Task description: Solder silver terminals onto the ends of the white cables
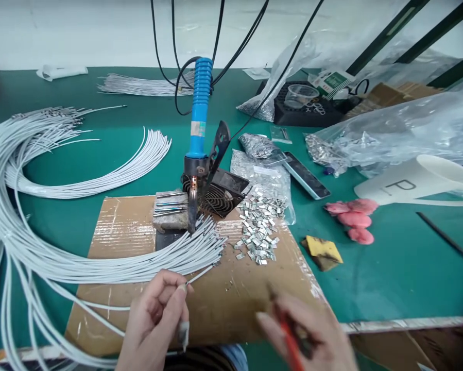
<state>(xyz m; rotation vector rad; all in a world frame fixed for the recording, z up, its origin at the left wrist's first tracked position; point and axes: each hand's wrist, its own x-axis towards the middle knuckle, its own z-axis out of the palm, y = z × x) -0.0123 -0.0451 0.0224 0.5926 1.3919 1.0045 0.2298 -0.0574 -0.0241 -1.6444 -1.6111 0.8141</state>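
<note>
shiny metal clips (pixel 257 234), rough cardboard (pixel 231 299)

- One head-worn view looks forward and down from the near edge of the green table (pixel 389 268), close above the cardboard sheet (pixel 231 293).
- The table's far edge lies near the frame's top.

Left hand (pixel 156 322) raised with fingers pinched in a closed grip; right hand (pixel 312 337) blurred, fingers curled shut.

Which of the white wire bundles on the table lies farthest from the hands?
The small straight bundle at the far edge of the green table, behind the blue-handled soldering iron. The others curve and lie nearer the left hand.
</note>
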